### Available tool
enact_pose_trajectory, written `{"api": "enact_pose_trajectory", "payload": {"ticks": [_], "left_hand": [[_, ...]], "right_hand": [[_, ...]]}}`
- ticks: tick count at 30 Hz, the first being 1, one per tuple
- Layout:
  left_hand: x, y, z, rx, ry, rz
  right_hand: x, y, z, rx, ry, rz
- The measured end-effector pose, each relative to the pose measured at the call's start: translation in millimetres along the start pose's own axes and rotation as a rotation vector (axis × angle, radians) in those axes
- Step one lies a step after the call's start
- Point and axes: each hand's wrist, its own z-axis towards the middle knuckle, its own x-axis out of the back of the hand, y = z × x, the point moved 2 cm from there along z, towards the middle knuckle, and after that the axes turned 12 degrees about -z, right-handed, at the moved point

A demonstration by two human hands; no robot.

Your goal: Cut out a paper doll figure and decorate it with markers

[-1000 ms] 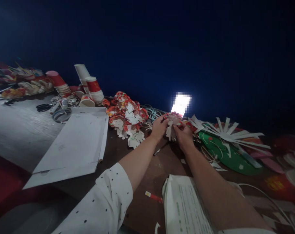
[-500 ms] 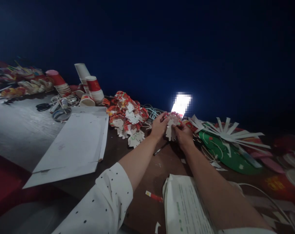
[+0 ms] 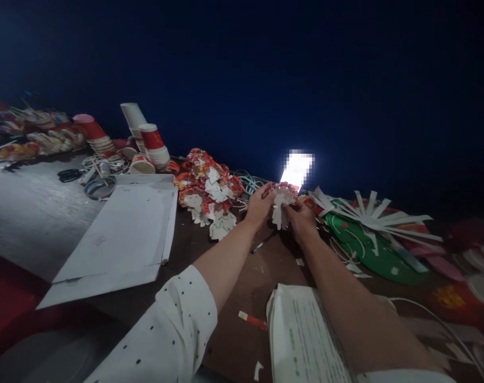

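A paper cutout [image 3: 280,213] with a pale body and a red, ruffled rim is held up between my two hands. My left hand [image 3: 261,205] is closed on its left edge near the top. On the other side, my right hand [image 3: 301,219] pinches its lower right part, the thumb lying across the front. Just behind it glows a bright, pixelated screen [image 3: 296,170]. To the left lies a heap of similar red and white paper cutouts [image 3: 212,186]. A pen [image 3: 264,242] rests on the brown table [image 3: 242,287] below my hands.
Stacked paper cups [image 3: 154,146] stand at the back left, near black-handled scissors [image 3: 69,174] and a tape roll [image 3: 100,187]. A white board [image 3: 117,229] lies left. White paper strips [image 3: 375,215] cover a green disc [image 3: 369,255] at right. Printed sheets [image 3: 301,335] lie in front.
Both hands keep their grip on the paper cutout, almost unmoved. The whole view has shifted very slightly.
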Motion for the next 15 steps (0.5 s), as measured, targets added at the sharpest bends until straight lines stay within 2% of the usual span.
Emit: {"api": "enact_pose_trajectory", "payload": {"ticks": [3,7,15], "left_hand": [[0,-3,1,0.006,0.0,-0.099],[1,-11,2,0.093,0.018,-0.175],[-10,-4,-8,0.101,-0.199,-0.138]], "right_hand": [[3,0,0,0.056,0.102,-0.117],[7,-2,0,0.092,0.182,-0.214],[5,-1,3,0.076,0.153,-0.122]]}}
